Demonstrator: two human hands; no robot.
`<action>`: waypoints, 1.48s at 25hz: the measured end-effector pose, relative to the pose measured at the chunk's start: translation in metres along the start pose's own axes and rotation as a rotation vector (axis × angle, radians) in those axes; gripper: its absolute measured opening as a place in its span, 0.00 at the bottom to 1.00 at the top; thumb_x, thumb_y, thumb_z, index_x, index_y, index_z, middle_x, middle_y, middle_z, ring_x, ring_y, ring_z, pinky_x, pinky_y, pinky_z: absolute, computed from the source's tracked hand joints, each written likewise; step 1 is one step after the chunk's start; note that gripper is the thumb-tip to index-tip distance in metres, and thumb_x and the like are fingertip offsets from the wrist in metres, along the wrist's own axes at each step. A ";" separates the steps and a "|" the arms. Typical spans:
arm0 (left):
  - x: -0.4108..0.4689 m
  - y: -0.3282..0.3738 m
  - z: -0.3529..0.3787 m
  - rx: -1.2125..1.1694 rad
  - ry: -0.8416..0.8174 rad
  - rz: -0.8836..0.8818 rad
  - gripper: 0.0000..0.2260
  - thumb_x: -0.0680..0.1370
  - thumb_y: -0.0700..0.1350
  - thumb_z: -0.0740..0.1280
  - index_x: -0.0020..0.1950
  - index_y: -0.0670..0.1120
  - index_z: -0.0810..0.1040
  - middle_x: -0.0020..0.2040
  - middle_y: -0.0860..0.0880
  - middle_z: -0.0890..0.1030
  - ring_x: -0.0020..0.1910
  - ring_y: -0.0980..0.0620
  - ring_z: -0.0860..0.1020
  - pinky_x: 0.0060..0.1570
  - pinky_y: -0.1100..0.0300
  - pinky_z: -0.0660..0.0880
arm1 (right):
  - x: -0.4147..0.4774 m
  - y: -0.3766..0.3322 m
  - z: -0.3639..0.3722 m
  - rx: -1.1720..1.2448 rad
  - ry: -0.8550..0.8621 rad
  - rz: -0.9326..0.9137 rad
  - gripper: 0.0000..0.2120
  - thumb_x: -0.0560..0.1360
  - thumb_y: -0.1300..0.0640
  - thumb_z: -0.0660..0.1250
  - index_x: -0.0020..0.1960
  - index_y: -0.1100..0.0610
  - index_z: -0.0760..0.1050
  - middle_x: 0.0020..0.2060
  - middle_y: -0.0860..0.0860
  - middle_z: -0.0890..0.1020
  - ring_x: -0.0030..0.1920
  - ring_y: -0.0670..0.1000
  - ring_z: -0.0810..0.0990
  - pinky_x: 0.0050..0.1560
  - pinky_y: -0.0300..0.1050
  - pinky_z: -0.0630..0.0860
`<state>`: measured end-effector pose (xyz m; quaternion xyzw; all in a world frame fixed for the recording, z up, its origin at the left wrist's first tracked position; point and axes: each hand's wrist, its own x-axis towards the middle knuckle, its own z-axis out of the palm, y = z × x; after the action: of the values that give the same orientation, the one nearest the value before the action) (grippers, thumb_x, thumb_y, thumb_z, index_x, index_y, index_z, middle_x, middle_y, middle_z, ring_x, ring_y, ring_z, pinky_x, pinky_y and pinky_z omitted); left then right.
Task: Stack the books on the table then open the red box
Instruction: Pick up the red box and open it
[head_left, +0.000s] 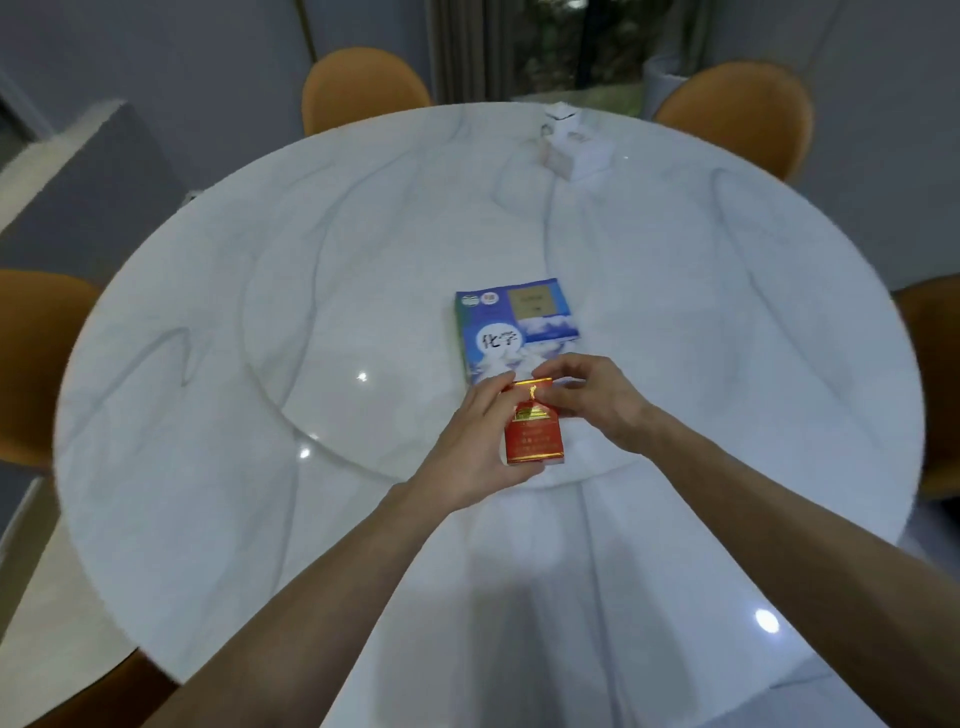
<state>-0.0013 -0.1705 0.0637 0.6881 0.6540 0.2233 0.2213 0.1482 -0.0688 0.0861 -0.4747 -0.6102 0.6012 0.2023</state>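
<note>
I hold the red box (534, 435) over the counter (260, 312), at 6 o'clock from the books (514, 325). My left hand (467, 447) grips its body; right hand (587, 395) fingers (558, 371) pinch its lid, slightly raised.

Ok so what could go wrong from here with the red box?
The red box is held above the table, left hand around its body, right hand at the lid: a slipping grip could drop it. It hangs close to the stacked books, so a jerk might nudge them.
</note>
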 end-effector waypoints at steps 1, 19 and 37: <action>0.010 0.008 0.007 0.010 -0.019 0.033 0.35 0.68 0.58 0.73 0.71 0.55 0.62 0.74 0.53 0.60 0.73 0.54 0.59 0.69 0.57 0.64 | -0.004 0.004 -0.014 0.001 0.023 -0.004 0.09 0.73 0.61 0.70 0.52 0.59 0.77 0.47 0.57 0.81 0.44 0.52 0.82 0.41 0.39 0.81; 0.184 0.198 0.201 0.134 -0.175 0.269 0.32 0.68 0.63 0.69 0.67 0.51 0.68 0.68 0.46 0.67 0.67 0.45 0.63 0.66 0.52 0.67 | -0.026 0.123 -0.282 0.044 0.586 0.187 0.12 0.72 0.60 0.71 0.55 0.58 0.79 0.51 0.54 0.82 0.52 0.54 0.80 0.55 0.47 0.78; 0.241 0.214 0.340 0.112 -0.063 0.048 0.29 0.67 0.55 0.74 0.62 0.41 0.74 0.60 0.41 0.74 0.63 0.42 0.70 0.62 0.54 0.73 | 0.035 0.216 -0.350 -0.158 0.559 0.367 0.10 0.73 0.61 0.69 0.54 0.57 0.81 0.50 0.53 0.82 0.45 0.48 0.77 0.48 0.40 0.72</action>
<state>0.3835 0.0557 -0.0772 0.7214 0.6417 0.1697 0.1975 0.4908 0.1125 -0.0566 -0.7374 -0.4801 0.4248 0.2127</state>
